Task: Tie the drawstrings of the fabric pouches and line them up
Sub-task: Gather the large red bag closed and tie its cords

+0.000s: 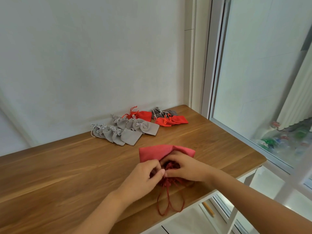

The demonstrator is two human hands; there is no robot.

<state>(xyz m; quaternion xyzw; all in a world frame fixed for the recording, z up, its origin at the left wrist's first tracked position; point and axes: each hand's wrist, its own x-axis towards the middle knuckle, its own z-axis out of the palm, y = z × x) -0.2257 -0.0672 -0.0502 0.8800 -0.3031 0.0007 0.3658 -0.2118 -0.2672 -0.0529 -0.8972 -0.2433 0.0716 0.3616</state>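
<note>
Both forearms are extended forward from about 6 o'clock, bare and converging toward the middle. The left hand (145, 174) is held palm down, its knuckles raised and its fingers curled, with the thumb pressed against the fingertips in a pinch at its 3 o'clock side. The right hand (184, 168) is set just beside it, touching it at the fingertips, its fingers bent inward toward 9 o'clock.

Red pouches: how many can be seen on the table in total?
4: one big red pouch under both hands, one by the wall, two overlapping near the window. Others may be hidden.
</note>
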